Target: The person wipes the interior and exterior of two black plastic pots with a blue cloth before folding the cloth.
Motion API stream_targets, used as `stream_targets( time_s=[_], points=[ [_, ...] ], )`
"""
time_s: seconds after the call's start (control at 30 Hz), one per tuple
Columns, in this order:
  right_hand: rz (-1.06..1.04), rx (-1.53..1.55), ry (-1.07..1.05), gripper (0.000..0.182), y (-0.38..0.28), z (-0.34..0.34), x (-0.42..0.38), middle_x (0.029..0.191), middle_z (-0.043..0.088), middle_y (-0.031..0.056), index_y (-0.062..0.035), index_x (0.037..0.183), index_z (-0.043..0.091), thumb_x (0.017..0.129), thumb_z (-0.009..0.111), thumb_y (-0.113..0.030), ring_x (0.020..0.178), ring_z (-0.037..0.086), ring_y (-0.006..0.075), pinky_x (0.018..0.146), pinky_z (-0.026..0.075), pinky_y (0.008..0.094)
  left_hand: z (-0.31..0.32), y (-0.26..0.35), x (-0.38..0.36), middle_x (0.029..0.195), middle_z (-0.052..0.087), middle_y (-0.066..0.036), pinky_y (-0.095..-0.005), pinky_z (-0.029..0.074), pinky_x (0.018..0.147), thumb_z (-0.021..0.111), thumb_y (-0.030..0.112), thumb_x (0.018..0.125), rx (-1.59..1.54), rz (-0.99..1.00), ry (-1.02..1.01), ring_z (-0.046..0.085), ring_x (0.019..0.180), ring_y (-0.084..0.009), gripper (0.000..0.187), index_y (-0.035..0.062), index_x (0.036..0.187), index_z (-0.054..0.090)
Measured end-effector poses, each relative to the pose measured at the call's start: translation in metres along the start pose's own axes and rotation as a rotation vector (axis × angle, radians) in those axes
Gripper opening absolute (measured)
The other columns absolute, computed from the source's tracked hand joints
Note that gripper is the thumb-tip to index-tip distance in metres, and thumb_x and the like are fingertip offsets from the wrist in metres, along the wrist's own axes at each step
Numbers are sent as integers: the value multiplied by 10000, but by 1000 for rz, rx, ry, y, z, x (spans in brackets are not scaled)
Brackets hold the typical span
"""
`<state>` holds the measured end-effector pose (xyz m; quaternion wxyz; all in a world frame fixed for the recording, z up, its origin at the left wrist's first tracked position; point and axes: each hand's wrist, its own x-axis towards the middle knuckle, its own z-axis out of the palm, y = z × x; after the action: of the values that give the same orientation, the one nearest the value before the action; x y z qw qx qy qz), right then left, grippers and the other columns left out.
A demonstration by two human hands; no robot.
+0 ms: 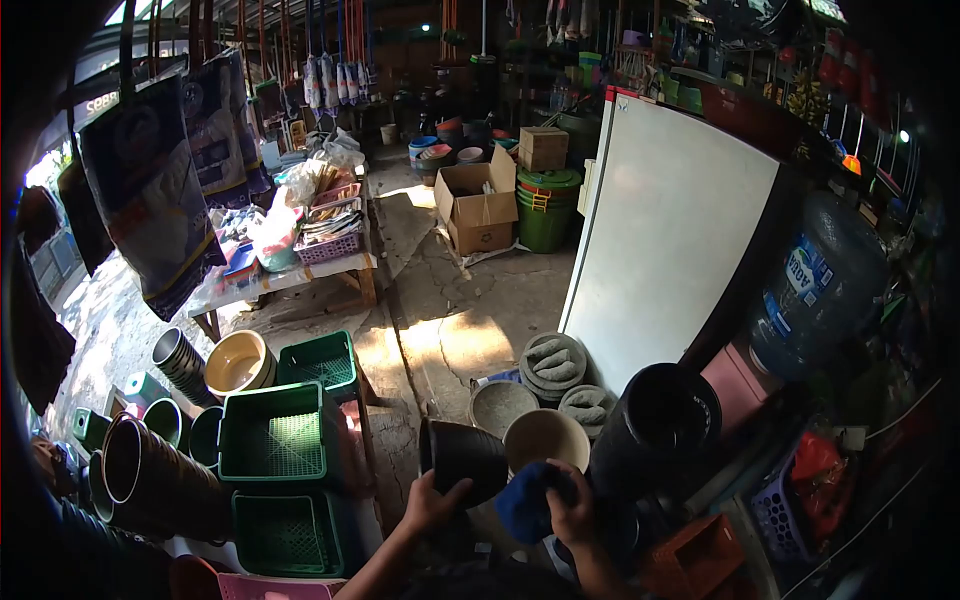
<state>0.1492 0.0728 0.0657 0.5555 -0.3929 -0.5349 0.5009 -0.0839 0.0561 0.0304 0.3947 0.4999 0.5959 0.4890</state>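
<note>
A: Start at the far left. What's stacked there?

B: Dark round pots nested on their sides (150, 480), one inside another — I'd guess that saves floor space. Beside them a cream bowl-shaped planter (237, 362), smooth and glossy, then green plastic crates (275, 435) with lattice bottoms, square and stacked. Behind, a wooden counter (285, 278) carries pink baskets and bagged goods.

A: And the hands?

B: The left hand (432, 503) is closed on the rim of a black plastic pot (465, 458), fingers curled over its edge. The pot lies tilted, mouth turned toward the left, held just above the floor at bottom centre. It looks matte and slightly ribbed, tapering toward its base.

A: The right one?

B: The right hand (572, 512) is clenched around a blue cloth (525, 502), soft and bunched, pressed close to the pot's side. Held like that, one hand seems to steady the pot while the other brings the cloth against it, though I can't tell whether the cloth truly touches.

A: What sits around them?

B: Just behind, a pale round basin (545, 437), empty, and grey stone-like mortars (553, 362) with pestles laid in them, rough-textured. To the right a tall stack of black pots (655, 425) leans on its side, mouth facing the camera. Above that stands a white panel (670, 235), flat and smooth, and further right a big translucent water jug (822, 285).
</note>
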Motion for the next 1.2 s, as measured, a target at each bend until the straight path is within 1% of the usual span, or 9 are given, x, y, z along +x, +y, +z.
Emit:
stream_targets(
  time_s=[0.07,0.2,0.33,0.57,0.67,0.77,0.83,0.97,1.2],
  points=[
    [21,-139,-49,465,3,3,4,1117,640,123,20,1221,565,861,738,-217,1065,607,184,938,466,312,-1,1,-1,864,659,-175,-375,530,584,715,288,844,649,296,-178,667,714,-297,299,17,923,615],
    [88,-393,-14,671,17,12,17,1155,653,209,39,1279,547,777,810,-320,1096,637,267,931,490,345,13,2,-19,899,666,-88,-416,543,659,720,239,766,796,422,-384,669,786,-314,251,97,959,644],
    [161,-593,-86,495,16,9,19,961,693,215,10,1089,661,750,776,-331,967,675,346,838,524,389,18,0,-32,1106,647,-71,-388,530,794,691,155,711,877,430,-560,641,1011,-271,378,167,1088,663],
    [102,-774,164,398,69,-11,-19,898,692,219,7,1035,674,735,732,-248,899,670,389,782,534,428,-1,8,-29,1147,634,-82,-402,474,924,746,232,726,648,595,-599,617,1069,-281,525,199,1235,621],
    [117,-721,249,393,82,-32,-40,890,692,221,5,1043,672,735,724,-234,875,675,388,768,536,434,-5,16,-23,1146,625,-124,-423,433,982,744,294,797,692,751,-281,601,1093,-293,511,186,1274,596],
    [134,-712,313,400,83,-47,-64,901,692,222,0,1057,672,739,731,-235,877,675,385,765,537,433,11,-10,-11,1094,630,-179,-425,483,924,718,293,856,617,591,33,634,1032,-311,475,121,1281,592],
    [166,-799,355,391,82,-51,-77,907,695,211,-13,1054,678,739,744,-235,874,679,377,761,543,428,21,-32,1,1033,644,-197,-397,542,804,705,237,868,210,-153,-268,669,944,-309,428,38,1234,609],
    [150,-886,488,392,75,-70,-96,913,699,195,-29,1060,675,745,754,-249,873,682,370,762,548,426,58,-72,18,983,654,-203,-353,557,731,676,189,885,294,123,-370,693,805,-276,437,-7,1263,576],
    [380,-1000,617,449,55,-122,-131,996,695,191,-39,1162,642,799,747,-280,912,682,355,786,541,415,139,-50,24,939,645,-182,-365,534,690,679,201,875,263,124,-627,672,748,-261,451,39,1283,577]
  ],
)
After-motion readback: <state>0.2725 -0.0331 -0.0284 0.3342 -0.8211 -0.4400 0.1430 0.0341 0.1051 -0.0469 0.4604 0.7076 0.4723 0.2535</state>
